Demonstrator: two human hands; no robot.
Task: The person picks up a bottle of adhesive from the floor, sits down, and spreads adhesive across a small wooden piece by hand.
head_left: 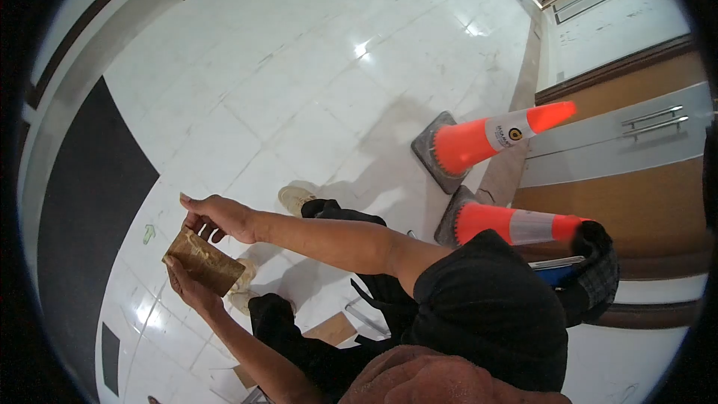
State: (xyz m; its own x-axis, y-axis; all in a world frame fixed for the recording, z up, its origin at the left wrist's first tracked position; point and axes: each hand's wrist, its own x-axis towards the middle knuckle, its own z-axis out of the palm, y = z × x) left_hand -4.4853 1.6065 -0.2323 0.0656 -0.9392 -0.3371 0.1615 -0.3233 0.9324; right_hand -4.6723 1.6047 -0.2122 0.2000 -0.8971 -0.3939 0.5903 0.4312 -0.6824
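Observation:
A flat, brown rectangular packet (pixel 206 260) with a creased, slightly glossy surface is held out over the floor. My left hand (pixel 188 284) grips its lower edge, the thumb lying across its face and the other fingers hidden behind it. Just above the packet's upper edge is my right hand (pixel 223 217), thumb stretched out and fingers loosely curled and apart. I see nothing held in it. Whether its fingertips touch the packet, I cannot tell. My shoes and dark trousers show below my arms.
Two orange traffic cones (pixel 467 144) stand by the wall at right, near a grey cabinet door (pixel 621 142) with metal handles. Flat brown pieces (pixel 330 328) lie on the shiny white tiles near my legs. A dark floor area (pixel 90 202) curves along the left.

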